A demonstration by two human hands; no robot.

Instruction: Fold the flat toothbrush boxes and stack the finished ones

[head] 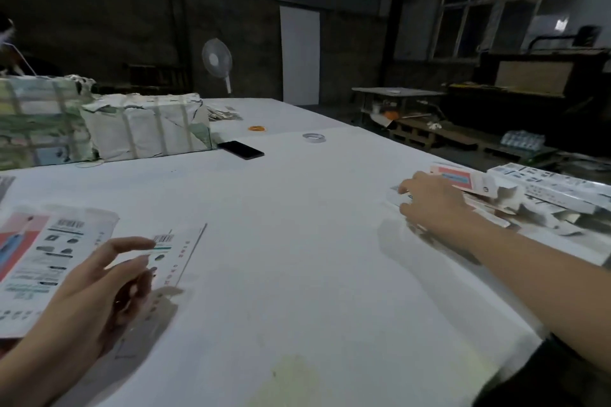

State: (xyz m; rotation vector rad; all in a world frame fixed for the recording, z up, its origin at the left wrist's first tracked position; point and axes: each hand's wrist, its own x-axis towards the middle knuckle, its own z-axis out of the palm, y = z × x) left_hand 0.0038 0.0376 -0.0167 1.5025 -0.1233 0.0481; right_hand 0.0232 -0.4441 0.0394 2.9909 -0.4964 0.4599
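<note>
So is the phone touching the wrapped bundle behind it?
Apart. The head view shows a strip of white table between the phone and the bundle.

No word, brand or number can be read anywhere. The flat toothbrush boxes [49,254] at eight o'clock carry a barcode, small pictograms and lines of print, all too blurred to make out (the red characters along one edge likewise). The folded boxes [545,188] at three o'clock show rows of small icons and smeared print, also unreadable. The wrapped bundles [145,129] at ten o'clock bear no legible marking.
</note>
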